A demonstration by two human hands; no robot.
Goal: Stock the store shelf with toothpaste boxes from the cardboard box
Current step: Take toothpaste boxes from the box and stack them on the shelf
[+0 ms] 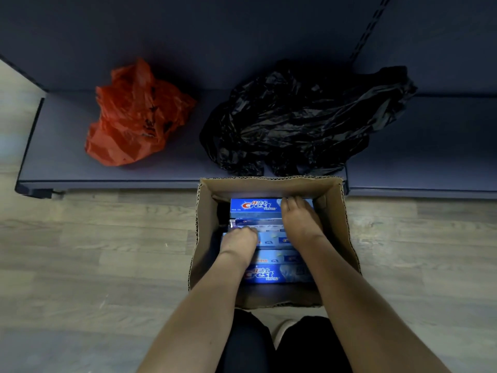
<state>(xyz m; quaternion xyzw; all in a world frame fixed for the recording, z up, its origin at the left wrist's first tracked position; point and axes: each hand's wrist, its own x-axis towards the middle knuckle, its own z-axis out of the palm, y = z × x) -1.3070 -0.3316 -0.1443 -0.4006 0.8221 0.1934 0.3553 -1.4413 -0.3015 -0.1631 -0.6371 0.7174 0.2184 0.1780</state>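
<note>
An open cardboard box (204, 238) stands on the floor against the front edge of the low dark-blue shelf (61, 146). Several blue Crest toothpaste boxes (255, 205) lie flat inside it in a row. Both of my hands are down in the box. My left hand (238, 242) is curled over the left end of the middle toothpaste boxes. My right hand (298, 218) lies across the right end of the farthest toothpaste box, fingertips hooked over its far edge. My thumbs are hidden.
A crumpled red plastic bag (134, 114) lies on the shelf's left part and a large black plastic bag (304, 117) right behind the cardboard box. An adjoining shelf section (430, 146) lies to the right. Grey wood-look floor (94, 251) surrounds the box; my knees and a shoe (282, 329) are below it.
</note>
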